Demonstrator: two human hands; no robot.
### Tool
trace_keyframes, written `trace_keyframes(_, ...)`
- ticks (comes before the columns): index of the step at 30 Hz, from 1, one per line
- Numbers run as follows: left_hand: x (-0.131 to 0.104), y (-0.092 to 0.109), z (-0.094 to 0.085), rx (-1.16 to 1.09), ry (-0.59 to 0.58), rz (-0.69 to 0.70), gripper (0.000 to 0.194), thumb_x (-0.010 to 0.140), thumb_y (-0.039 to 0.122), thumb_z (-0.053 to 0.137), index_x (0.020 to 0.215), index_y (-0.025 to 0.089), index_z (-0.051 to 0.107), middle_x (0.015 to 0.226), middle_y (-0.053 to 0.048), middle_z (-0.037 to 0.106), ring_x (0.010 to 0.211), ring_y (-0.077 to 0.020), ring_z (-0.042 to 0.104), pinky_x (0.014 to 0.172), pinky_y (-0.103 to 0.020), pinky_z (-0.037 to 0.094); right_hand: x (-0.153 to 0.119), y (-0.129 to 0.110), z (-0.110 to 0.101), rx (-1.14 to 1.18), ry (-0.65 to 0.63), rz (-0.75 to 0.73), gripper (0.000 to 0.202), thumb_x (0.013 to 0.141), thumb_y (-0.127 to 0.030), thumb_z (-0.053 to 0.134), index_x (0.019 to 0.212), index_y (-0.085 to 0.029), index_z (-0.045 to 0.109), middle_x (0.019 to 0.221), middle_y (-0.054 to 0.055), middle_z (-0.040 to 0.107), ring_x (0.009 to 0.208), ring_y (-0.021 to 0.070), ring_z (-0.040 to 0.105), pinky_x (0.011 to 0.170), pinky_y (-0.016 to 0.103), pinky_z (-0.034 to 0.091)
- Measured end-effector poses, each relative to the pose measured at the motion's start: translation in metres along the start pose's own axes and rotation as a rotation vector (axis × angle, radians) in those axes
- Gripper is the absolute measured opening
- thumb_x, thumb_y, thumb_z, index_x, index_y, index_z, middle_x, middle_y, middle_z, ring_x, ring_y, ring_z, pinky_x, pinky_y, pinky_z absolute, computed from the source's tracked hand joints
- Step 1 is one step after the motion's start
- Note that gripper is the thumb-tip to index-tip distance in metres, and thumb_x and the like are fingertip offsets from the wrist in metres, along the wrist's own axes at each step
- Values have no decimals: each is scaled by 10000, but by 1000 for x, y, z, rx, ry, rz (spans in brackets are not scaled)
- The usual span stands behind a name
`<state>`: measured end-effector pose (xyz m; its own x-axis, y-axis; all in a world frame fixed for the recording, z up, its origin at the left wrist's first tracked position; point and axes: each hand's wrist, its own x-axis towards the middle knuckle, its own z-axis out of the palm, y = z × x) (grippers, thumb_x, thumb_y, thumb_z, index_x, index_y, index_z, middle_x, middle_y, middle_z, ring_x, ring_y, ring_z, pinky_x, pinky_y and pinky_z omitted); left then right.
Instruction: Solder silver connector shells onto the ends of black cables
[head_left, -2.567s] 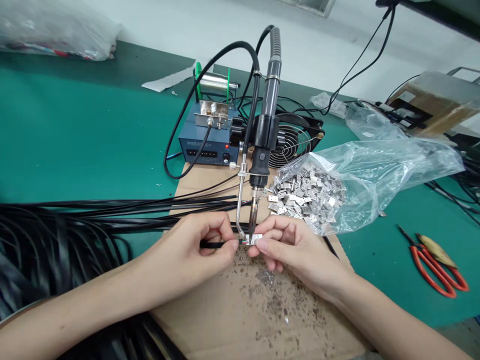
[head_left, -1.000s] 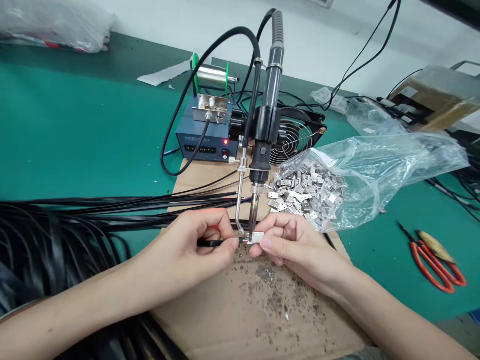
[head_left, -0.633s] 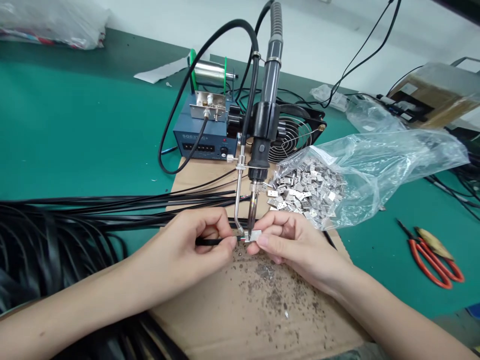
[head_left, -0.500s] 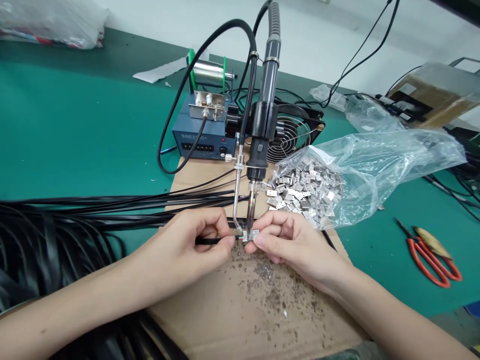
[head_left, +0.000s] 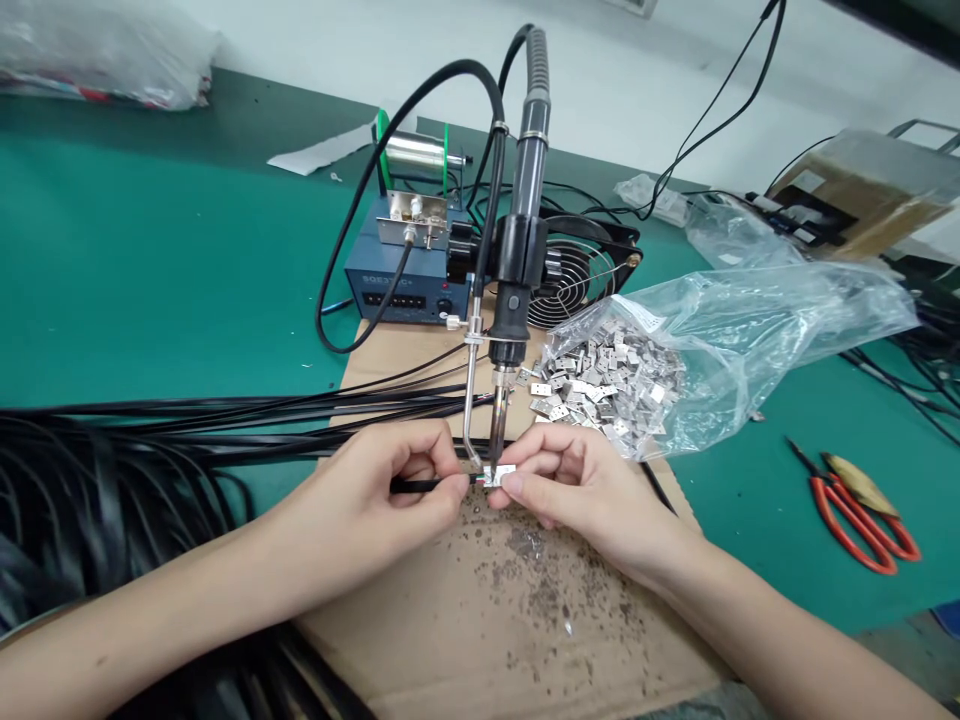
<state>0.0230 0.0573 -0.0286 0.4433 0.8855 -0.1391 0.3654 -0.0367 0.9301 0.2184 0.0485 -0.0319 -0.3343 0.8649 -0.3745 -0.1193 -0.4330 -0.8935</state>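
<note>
- Fingers of the left hand pinch a black cable near the center of the frame, its thin coloured wire ends pointing toward the right hand.
- Thumb and fingertips of the right hand close on a small metal connector, just beneath the tip of a clamped soldering iron; whether tip and metal touch, the view cannot settle.
- Burns rank as the chief hazard: both sets of fingertips sit near the tip, and a small slip or jerk could bring skin against it.
- Heat could also travel through the connector, prompting a flinch and a dropped part.
- Uneven hands could pull the fine wires out of line or press them together, since neither piece appears to have any support but the grip.
- Bent metal tube, angled in beside the iron, leaves little room; a knock could shift it.
- Bundled cables at left could snag and tug the held one.
- Loose connectors and a plastic bag, right of center, lie near the right hand; a stray elbow or wrist could scatter the pieces across the surface.
</note>
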Motion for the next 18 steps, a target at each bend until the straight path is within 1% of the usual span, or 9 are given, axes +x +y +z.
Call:
trace_keyframes(2,0,0,0,14,6,-3,158,759,246,556,612,188,545,506,92,433,475,-65,341,425,-129,257,0,0,-1,6,1,7,165,633,-144,839,710,-176,697,612,7,748,440,63,508,430,188,331)
trace_keyframes(6,1,0,0,12,34,-7,153,756,242,547,610,194,545,478,105,380,443,-62,291,394,-133,217,0,0,-3,35,-23,5,200,605,-91,853,710,-184,710,622,-4,756,470,68,551,447,185,360)
trace_keyframes(8,1,1,1,-7,39,-3,152,752,240,549,608,193,546,478,105,380,441,-61,286,388,-131,208,-1,0,-4,43,-37,4,179,633,-101,848,720,-188,718,633,-4,760,474,69,563,465,191,387)
trace_keyframes(13,-2,3,3,-59,42,-3,144,740,230,565,603,189,546,489,97,431,448,-57,321,388,-113,231,-2,4,-7,102,-96,-1,92,733,-185,822,751,-197,732,661,4,773,501,73,609,522,195,459)
trace_keyframes(15,-2,3,4,-75,40,6,146,739,228,568,600,189,547,490,95,441,449,-56,331,387,-108,239,-2,5,-8,116,-112,-13,89,741,-189,823,766,-200,738,668,2,777,514,70,620,538,189,472)
trace_keyframes(18,-1,3,4,-95,38,27,161,743,221,572,589,190,538,481,101,419,444,-53,315,384,-105,228,-2,6,-8,118,-119,-24,87,744,-187,823,774,-199,743,671,3,776,521,75,626,541,193,480)
